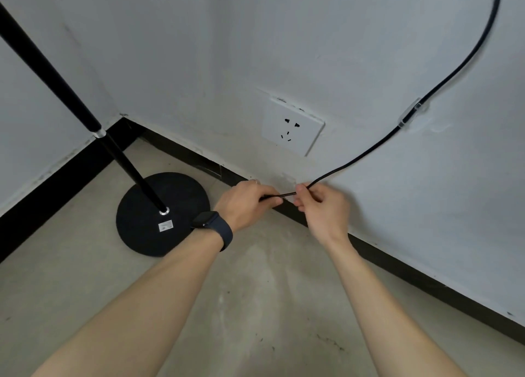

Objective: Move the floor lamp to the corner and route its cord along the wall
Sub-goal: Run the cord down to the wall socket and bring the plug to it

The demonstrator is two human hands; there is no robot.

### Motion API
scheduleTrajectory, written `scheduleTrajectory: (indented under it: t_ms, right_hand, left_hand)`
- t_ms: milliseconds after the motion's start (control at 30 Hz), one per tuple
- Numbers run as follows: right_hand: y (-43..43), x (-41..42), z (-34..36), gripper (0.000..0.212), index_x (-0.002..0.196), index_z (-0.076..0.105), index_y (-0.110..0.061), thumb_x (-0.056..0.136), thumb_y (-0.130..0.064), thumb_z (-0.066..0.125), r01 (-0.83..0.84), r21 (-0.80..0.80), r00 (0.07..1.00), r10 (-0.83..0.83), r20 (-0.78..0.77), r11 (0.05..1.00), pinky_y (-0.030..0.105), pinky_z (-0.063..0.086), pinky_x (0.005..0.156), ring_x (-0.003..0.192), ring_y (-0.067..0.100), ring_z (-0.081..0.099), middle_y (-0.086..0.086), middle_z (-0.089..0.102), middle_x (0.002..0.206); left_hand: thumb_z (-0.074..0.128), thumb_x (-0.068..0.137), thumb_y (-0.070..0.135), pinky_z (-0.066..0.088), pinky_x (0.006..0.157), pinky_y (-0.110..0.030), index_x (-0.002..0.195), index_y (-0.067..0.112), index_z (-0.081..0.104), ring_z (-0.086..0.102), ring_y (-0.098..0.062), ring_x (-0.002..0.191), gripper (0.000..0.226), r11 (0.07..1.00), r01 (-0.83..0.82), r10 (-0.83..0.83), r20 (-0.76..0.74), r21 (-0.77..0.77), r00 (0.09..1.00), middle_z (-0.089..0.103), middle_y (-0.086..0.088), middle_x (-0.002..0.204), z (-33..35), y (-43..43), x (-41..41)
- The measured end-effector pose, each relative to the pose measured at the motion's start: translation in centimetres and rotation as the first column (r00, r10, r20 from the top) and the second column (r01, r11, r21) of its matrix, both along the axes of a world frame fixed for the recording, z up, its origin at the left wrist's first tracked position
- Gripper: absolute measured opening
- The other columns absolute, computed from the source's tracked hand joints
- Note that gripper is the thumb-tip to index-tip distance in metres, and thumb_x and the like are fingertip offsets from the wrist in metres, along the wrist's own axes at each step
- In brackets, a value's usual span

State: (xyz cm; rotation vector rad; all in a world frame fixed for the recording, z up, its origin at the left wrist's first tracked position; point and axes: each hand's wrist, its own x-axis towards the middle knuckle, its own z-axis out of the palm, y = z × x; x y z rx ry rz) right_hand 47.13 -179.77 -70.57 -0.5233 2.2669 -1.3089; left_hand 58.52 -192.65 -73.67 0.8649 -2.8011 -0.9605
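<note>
Fingers (301, 190) of both hands pinch the black lamp cord (369, 152) low against the right wall.
Left hand (247, 203) and right hand (324, 209) grip it just apart; cord runs up through a clear wall clip (410, 115). Floor lamp base (163, 215) stands near the corner, left.

No legible text, base label (165, 225) blurred

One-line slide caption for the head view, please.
Both hands, left hand and right hand, hold the black cord below the wall socket, beside the lamp base.
</note>
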Motion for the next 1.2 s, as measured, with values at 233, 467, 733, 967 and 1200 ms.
scheduleTrajectory:
  t_ms: [233,467,733,967,1200]
  right_hand:
    - [-1.3,0.1,-1.2,0.027,0.066,0.069,-0.025,0.093,-0.017,0.069,0.302,-0.163,0.95,-0.284,0.128,0.939,0.045,0.063,0.083,0.059,0.005,0.069,-0.006,0.07,0.058]
    - [-1.8,0.5,-1.9,0.013,0.081,0.074,-0.011,0.089,-0.02,0.074,0.389,-0.183,0.92,-0.369,0.135,0.903,0.041,0.065,0.074,0.063,0.013,0.073,0.0,0.072,0.066]
    - [-1.9,0.1,-2.8,0.025,0.065,0.071,-0.027,0.085,-0.042,0.069,0.354,-0.09,0.935,-0.348,0.068,0.931,0.048,0.062,0.081,0.064,0.011,0.075,-0.009,0.073,0.059]
    - [-2.0,-0.2,-3.2,0.036,0.066,0.065,-0.019,0.073,-0.051,0.049,0.34,0.061,0.938,-0.334,-0.09,0.939,0.045,0.061,0.074,0.071,0.023,0.073,-0.005,0.073,0.068]
    - [0.1,-1.2,-2.8,0.038,0.062,0.061,-0.01,0.081,-0.041,0.049,0.334,0.211,0.928,-0.282,-0.242,0.919,0.037,0.056,0.064,0.067,0.03,0.064,0.005,0.07,0.062]
  left_hand:
    - [0.048,0.1,0.045,0.05,0.07,-0.038,0.108,0.017,0.07,0.062,-0.023,0.08,0.036,0.99,-0.13,0.129,0.016,0.052,0.991,0.064,-0.007,0.089,-2.7,-1.8,2.2]
    - [0.052,0.098,0.045,0.054,0.076,-0.043,0.115,0.026,0.072,0.065,-0.028,0.09,0.032,0.968,-0.251,0.25,0.012,0.019,0.968,0.067,-0.007,0.098,-4.1,-3.0,2.3]
    - [0.05,0.099,0.048,0.051,0.072,-0.037,0.122,0.03,0.071,0.066,-0.029,0.088,0.036,0.966,-0.255,0.256,0.027,-0.032,0.966,0.067,-0.007,0.101,-4.5,-2.1,0.9]
    - [0.053,0.094,0.054,0.053,0.083,-0.04,0.119,0.034,0.071,0.066,-0.03,0.103,0.036,0.949,-0.315,0.311,0.097,0.028,0.945,0.07,-0.003,0.109,-3.2,-2.6,0.5]
    - [0.064,0.078,0.068,0.049,0.085,-0.038,0.094,0.032,0.069,0.061,-0.019,0.096,0.04,0.893,-0.409,0.365,0.229,0.188,0.903,0.067,0.005,0.097,-2.7,-5.5,2.7]
